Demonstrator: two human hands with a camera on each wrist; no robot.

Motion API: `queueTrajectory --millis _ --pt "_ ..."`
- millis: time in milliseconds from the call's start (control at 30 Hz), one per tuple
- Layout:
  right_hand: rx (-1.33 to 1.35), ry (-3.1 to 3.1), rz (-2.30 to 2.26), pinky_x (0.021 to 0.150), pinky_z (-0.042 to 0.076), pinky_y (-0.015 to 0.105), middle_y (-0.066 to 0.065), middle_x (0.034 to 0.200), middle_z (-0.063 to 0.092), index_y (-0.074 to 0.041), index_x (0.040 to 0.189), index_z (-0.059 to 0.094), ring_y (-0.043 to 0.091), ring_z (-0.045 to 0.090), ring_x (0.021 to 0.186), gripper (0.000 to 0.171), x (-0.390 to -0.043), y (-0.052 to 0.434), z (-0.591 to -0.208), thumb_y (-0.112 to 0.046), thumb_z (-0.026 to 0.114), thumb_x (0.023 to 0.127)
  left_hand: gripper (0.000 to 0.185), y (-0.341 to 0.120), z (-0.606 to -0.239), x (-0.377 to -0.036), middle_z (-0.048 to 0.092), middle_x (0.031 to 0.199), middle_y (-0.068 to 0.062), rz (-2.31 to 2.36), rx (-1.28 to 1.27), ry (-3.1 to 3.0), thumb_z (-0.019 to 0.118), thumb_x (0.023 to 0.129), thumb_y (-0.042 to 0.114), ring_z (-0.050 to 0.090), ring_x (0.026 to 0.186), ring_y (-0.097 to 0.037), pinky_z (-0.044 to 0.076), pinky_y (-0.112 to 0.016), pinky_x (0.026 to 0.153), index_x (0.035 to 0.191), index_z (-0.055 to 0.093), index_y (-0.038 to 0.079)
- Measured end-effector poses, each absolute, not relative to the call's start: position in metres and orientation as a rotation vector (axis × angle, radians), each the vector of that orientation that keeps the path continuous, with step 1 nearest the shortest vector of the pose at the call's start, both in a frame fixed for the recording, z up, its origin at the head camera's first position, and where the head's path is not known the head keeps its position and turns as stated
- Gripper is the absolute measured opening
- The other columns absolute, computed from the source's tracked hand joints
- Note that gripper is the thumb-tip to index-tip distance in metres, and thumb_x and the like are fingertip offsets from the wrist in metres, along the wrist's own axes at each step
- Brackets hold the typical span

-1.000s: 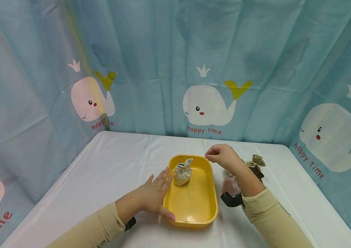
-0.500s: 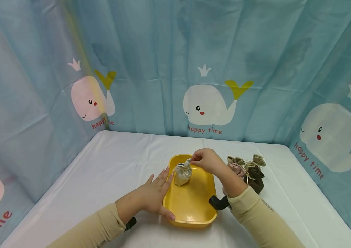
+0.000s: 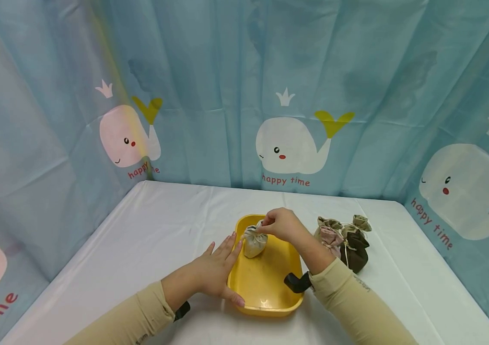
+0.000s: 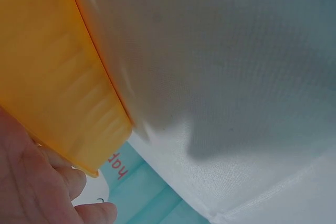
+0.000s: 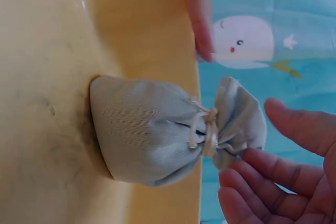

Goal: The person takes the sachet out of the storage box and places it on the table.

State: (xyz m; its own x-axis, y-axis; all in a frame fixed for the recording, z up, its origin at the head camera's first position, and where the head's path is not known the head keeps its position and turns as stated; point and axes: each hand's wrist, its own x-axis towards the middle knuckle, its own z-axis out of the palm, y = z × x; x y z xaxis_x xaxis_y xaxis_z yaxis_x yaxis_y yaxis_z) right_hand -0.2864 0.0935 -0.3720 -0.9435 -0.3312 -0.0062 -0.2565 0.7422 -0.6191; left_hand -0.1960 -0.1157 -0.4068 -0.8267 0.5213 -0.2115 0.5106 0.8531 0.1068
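A small pale grey cloth drawstring bag point(image 3: 254, 245) stands upright in the left rear part of the yellow tray point(image 3: 266, 287). Its neck is tied with a cream cord, and the gathered top flares above. My right hand point(image 3: 286, 227) is at that top; in the right wrist view its fingertips point(image 5: 251, 156) touch the cloth from one side, while the thumb point(image 5: 289, 116) stays slightly apart on the other. With fingers spread and straight, my left hand point(image 3: 213, 272) rests along the tray's left rim. The left wrist view shows it against the tray's outer wall point(image 4: 63, 77).
Right of the tray, several tied cloth bags stand clustered: a pink one point(image 3: 331, 238), a dark brown one point(image 3: 355, 254) and khaki ones point(image 3: 361, 222) behind. A white cloth covers the table point(image 3: 141, 249). A blue whale-print curtain point(image 3: 201, 143) hangs around the back and sides.
My right hand has moved left from beyond the tray's right rim to the grey bag's top. The left hand, the tray and the bag have stayed in place.
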Motion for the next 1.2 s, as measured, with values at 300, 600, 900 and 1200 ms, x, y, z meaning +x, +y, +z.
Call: queueTrajectory --millis 300,600,900,1200 --pt "-0.427 2.896 -0.912 0.051 0.040 0.027 0.002 0.064 0.053 -0.012 0.070 0.056 0.017 0.048 0.060 0.035 -0.287 0.081 -0.378 -0.041 0.076 0.071 0.130 -0.116 -0.408 -0.196 -0.013 0.151 -0.015 0.056 0.804 2.803 0.044 0.055 0.088 -0.002 0.140 -0.028 0.011 -0.055 0.107 0.148 0.001 0.008" --pt "-0.434 2.946 -0.887 0.052 0.041 0.026 0.000 0.067 0.055 -0.012 0.074 0.056 0.016 0.049 0.060 0.027 -0.287 0.076 -0.382 -0.034 0.071 0.079 0.130 -0.116 -0.409 -0.196 -0.013 0.151 -0.015 0.051 0.806 2.804 0.043 0.055 0.089 -0.004 0.140 -0.026 0.011 -0.055 0.107 0.148 0.001 0.009" --pt "-0.422 2.990 -0.904 0.053 0.042 0.026 -0.001 0.068 0.055 -0.014 0.077 0.055 0.015 0.050 0.062 0.028 -0.287 0.073 -0.386 -0.037 0.071 0.078 0.129 -0.116 -0.407 -0.195 -0.013 0.151 -0.015 0.054 0.801 2.803 0.044 0.056 0.088 -0.003 0.140 -0.026 0.011 -0.055 0.107 0.148 0.001 0.008" --pt "-0.519 3.016 -0.984 0.051 0.042 0.024 -0.001 0.064 0.054 -0.011 0.077 0.060 0.014 0.047 0.056 0.016 -0.286 0.076 -0.389 -0.023 0.068 0.082 0.131 -0.116 -0.408 -0.196 -0.013 0.151 -0.015 0.045 0.806 2.808 0.043 0.054 0.090 -0.002 0.140 -0.027 0.012 -0.055 0.107 0.148 0.001 0.008"
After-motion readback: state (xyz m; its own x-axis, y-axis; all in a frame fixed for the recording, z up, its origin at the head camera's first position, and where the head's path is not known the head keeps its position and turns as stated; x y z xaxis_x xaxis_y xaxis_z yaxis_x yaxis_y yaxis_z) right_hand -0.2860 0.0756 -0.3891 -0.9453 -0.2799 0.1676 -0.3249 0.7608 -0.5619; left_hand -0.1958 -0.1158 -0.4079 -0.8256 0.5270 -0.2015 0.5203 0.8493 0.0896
